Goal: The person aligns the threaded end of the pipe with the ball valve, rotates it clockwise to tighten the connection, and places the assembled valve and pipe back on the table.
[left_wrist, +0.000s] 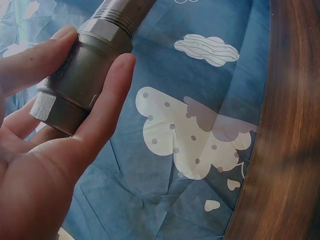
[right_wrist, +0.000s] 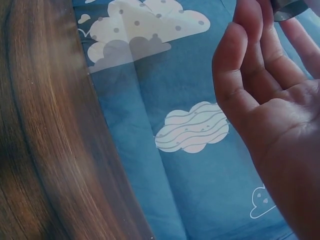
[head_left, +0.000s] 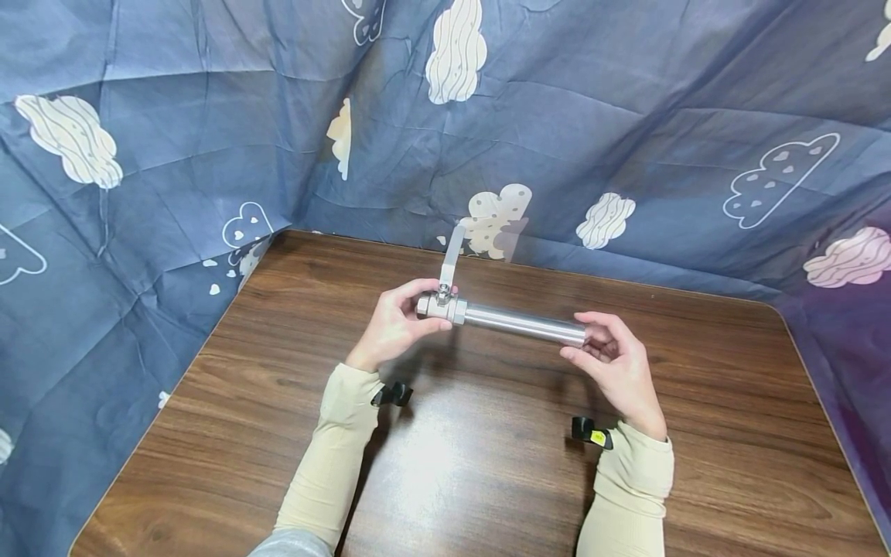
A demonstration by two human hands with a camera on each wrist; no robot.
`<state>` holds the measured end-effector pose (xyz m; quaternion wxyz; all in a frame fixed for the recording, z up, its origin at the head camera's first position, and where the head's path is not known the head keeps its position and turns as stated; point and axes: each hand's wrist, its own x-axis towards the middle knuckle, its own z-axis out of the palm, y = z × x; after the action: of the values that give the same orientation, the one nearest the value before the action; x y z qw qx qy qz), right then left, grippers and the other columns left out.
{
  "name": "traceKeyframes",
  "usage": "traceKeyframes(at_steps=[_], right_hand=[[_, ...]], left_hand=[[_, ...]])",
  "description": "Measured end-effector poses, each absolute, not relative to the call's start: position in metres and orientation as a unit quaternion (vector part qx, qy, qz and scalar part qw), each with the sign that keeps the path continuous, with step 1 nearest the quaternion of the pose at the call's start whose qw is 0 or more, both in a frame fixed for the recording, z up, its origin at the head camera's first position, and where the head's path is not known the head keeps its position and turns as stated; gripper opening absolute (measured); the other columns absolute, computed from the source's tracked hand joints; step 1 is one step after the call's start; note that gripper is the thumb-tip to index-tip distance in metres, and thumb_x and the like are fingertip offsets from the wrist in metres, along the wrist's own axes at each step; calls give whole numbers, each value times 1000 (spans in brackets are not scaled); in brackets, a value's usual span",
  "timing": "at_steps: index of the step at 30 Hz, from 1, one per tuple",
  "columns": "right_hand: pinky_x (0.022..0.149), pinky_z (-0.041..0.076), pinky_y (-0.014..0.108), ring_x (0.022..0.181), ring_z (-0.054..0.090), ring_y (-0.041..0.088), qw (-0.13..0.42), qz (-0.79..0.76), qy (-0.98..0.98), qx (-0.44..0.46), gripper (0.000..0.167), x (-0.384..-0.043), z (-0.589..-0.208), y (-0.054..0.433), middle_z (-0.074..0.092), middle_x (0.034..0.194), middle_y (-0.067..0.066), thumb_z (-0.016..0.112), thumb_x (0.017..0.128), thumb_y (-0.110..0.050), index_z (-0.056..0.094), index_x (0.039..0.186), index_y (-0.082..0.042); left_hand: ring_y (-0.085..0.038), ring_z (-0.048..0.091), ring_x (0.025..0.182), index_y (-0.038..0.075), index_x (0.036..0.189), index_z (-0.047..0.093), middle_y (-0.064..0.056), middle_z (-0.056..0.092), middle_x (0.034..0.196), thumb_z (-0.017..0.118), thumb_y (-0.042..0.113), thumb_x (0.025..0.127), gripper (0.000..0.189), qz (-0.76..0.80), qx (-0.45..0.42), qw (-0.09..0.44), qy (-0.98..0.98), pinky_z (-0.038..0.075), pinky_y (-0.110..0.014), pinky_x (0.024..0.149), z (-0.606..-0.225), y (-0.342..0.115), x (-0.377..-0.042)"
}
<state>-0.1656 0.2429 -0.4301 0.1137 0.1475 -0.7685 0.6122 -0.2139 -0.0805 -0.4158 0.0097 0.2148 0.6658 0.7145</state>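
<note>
Valve (head_left: 438,309): silver metal, hexagonal at its left end, held aloft over the tabletop (head_left: 278,333), left of the scene's middle. Lever (head_left: 452,255): flat, pale, fixed on top of the valve, pointing to the far side.

Pipe (head_left: 525,323): bright metal, straight, joined to the valve's right side; runs rightward, its right end slightly nearer. A band of thread shows at the joint in the left wrist view.

Hands, two, bare. Left hand (head_left: 397,323): pinches the valve between thumb, on the near side, and fingers, on the far side. Right hand (head_left: 622,363): thumb and curled fingers grip the pipe's right end.

Sleeves, two, pale yellow: left sleeve (head_left: 330,449), right sleeve (head_left: 629,487). A black device sits at each wrist, the right one with a yellow label (head_left: 598,438).

Tabletop: brown wood grain, rounded far corners, bright glare on the near middle.

Cloth (head_left: 592,77): dark blue, creased, printed with pale clouds, hanging along the far and left sides.
</note>
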Motion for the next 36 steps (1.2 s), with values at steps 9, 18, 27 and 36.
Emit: traceKeyframes(at_steps=[9,18,27,36], right_hand=[[67,55,12,80,66,1,120,629,-744,192,50,-166,-432,242,71,89,-7,68,74,23,51,120,12],[65,53,12,78,65,1,123,617,-756,182,45,-166,-432,243,70,87,-9,68,76,19,52,117,13],[63,51,12,77,64,0,128,610,-761,179,46,-167,-432,242,69,85,-9,70,75,18,54,117,12],[64,51,11,77,62,-1,136,578,-790,154,47,-166,-432,242,67,85,-12,73,74,15,57,117,7]], left_hand=[[-11,67,99,-9,117,58,-30,62,121,74,-15,71,49,717,216,8,663,56,-27,90,-416,-81,-214],[-14,67,99,-9,117,58,-30,62,121,74,-15,71,49,716,216,10,664,56,-28,89,-416,-81,-214],[-11,68,96,-8,118,58,-28,63,121,74,-13,72,49,710,210,11,672,56,-26,87,-416,-82,-214],[-10,67,96,-8,119,57,-29,63,121,74,-14,72,50,713,207,14,670,56,-26,87,-416,-82,-214]])
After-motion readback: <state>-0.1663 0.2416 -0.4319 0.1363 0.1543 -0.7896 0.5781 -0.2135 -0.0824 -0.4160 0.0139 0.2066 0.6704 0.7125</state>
